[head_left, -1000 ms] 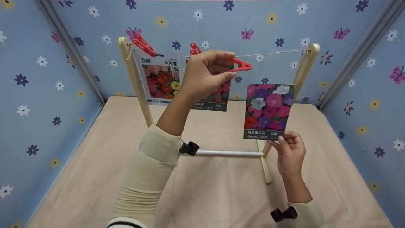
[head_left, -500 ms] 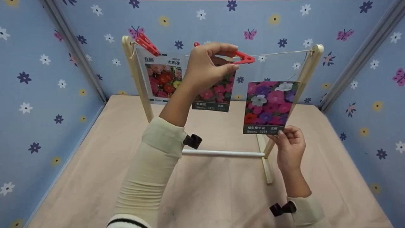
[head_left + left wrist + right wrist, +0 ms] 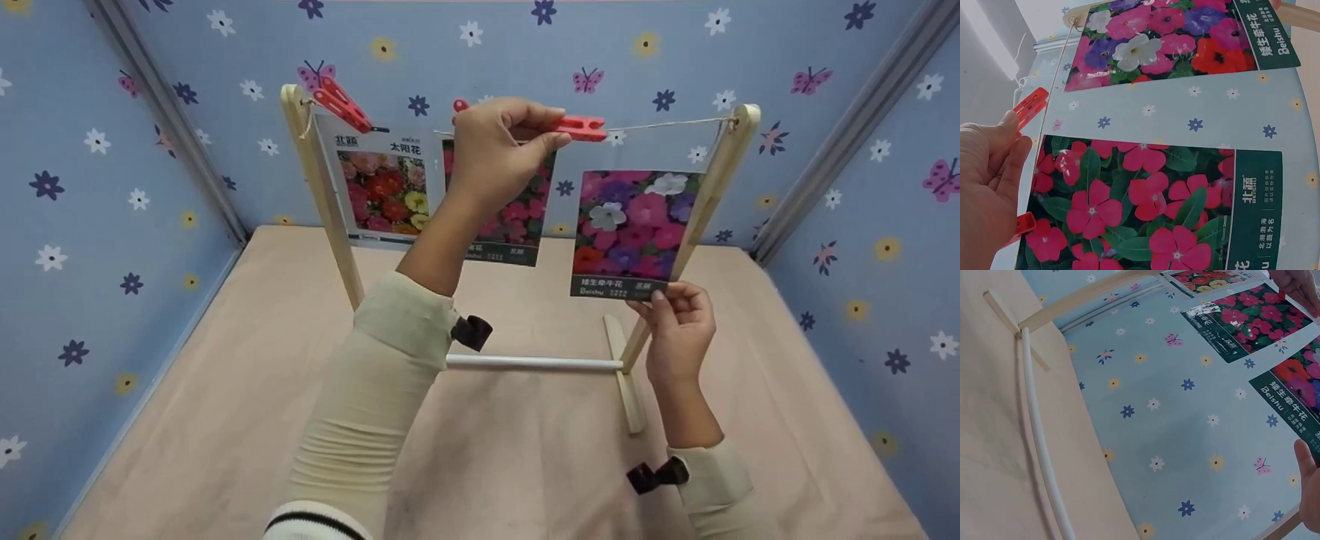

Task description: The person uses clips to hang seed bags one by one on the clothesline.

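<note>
My left hand (image 3: pixel 499 146) pinches a red clothespin (image 3: pixel 583 127) between thumb and fingers, right at the string (image 3: pixel 660 125). In the left wrist view, that clothespin (image 3: pixel 1032 107) lies close beside the string. My right hand (image 3: pixel 679 330) grips the lower right corner of a flower seed packet (image 3: pixel 634 225) with mixed pink, purple, white and red blooms. This packet is upright, its top edge below the string. To its left hangs a second packet (image 3: pixel 517 225) with pink flowers, partly behind my left arm; a red clothespin (image 3: pixel 460 106) shows at its top.
A third seed packet (image 3: pixel 382 187) hangs at the far left under another red clothespin (image 3: pixel 341 105). The string runs between two wooden posts (image 3: pixel 720 180), joined low down by a white bar (image 3: pixel 536 363). Blue flowered walls (image 3: pixel 480 60) enclose the peach cloth (image 3: pixel 487 457).
My right hand has raised the mixed-flower packet toward the string. My left hand has lifted the clothespin to string height and turned it, so its narrow side now shows.
</note>
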A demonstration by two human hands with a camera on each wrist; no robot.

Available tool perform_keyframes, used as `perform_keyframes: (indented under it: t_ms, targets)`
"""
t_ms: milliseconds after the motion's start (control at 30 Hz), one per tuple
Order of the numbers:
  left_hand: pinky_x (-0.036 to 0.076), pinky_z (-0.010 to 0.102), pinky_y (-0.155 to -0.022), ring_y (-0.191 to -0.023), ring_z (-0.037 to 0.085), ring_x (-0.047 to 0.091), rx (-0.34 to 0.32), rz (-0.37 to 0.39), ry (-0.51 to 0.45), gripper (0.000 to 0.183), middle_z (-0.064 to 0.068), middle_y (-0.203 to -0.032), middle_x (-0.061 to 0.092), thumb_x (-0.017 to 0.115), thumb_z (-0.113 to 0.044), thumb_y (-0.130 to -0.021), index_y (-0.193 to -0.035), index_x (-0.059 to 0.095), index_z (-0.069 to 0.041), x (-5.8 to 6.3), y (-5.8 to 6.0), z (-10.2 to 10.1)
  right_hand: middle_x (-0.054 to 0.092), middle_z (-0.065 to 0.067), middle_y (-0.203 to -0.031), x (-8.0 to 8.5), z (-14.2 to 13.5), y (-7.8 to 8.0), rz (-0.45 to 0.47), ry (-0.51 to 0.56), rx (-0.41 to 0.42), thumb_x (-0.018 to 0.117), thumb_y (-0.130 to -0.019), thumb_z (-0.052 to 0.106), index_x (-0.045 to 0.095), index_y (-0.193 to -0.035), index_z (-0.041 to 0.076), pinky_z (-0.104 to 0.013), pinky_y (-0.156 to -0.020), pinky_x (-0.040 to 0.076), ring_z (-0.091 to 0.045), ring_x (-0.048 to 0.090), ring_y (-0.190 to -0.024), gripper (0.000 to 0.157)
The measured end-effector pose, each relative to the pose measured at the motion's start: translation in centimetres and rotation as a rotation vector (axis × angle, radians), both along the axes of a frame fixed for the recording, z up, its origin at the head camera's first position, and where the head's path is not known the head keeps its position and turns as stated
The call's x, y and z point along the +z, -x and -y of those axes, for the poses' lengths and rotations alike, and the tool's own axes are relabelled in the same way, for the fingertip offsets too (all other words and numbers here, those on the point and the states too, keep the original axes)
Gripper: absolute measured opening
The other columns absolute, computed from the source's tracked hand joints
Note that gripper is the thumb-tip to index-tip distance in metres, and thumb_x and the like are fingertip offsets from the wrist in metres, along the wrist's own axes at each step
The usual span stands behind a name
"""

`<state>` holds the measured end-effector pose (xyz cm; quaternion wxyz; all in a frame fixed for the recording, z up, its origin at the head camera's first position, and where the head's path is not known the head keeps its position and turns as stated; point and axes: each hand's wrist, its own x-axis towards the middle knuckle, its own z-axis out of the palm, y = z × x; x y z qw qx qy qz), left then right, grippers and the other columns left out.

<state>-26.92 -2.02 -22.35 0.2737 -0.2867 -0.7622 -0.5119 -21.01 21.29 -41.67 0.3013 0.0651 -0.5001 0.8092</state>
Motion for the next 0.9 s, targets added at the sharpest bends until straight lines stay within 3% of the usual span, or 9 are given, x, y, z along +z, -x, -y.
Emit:
perform_keyframes:
  t_ms: [333, 533, 900]
  targets:
    - [0.047, 0.017, -0.06, -0.071, 0.011, 0.065, 0.028, 0.029, 0.038, 0.019, 0.007, -0.093, 0.074, 0.075, -0.014, -0.086, -0.1, 0.075, -0.002, 0.6, 0.3, -0.5, 0.054, -0.015, -0.09, 0.2, 0.8, 1.0, -0.016, 0.01, -0.055, 0.048, -0.092, -0.018, 0.049, -0.102, -0.005, -0.033, -0.073, 0.059, -0.022, 0.062, -0.083, 0.016]
    - [0.047, 0.017, -0.062, -0.074, 0.01, 0.065, 0.043, 0.071, 0.112, 0.018, 0.006, -0.096, 0.074, 0.073, -0.016, -0.088, -0.102, 0.076, -0.004, 1.1, 0.2, -0.4, 0.053, -0.015, -0.09, 1.2, 1.3, 1.4, -0.039, 0.003, -0.054, 0.049, -0.092, -0.017, 0.049, -0.102, -0.006, -0.034, -0.074, 0.059, -0.022, 0.061, -0.082, 0.014]
    - [0.051, 0.015, -0.07, -0.075, 0.006, 0.063, 0.023, 0.11, 0.155, 0.015, 0.005, -0.097, 0.073, 0.072, -0.015, -0.089, -0.101, 0.075, -0.005, 1.6, 0.1, -0.9, 0.052, -0.015, -0.089, 2.1, 1.7, 1.7, -0.056, 0.001, -0.099, 0.048, -0.092, -0.018, 0.049, -0.1, -0.006, -0.033, -0.074, 0.058, -0.022, 0.06, -0.081, 0.014]
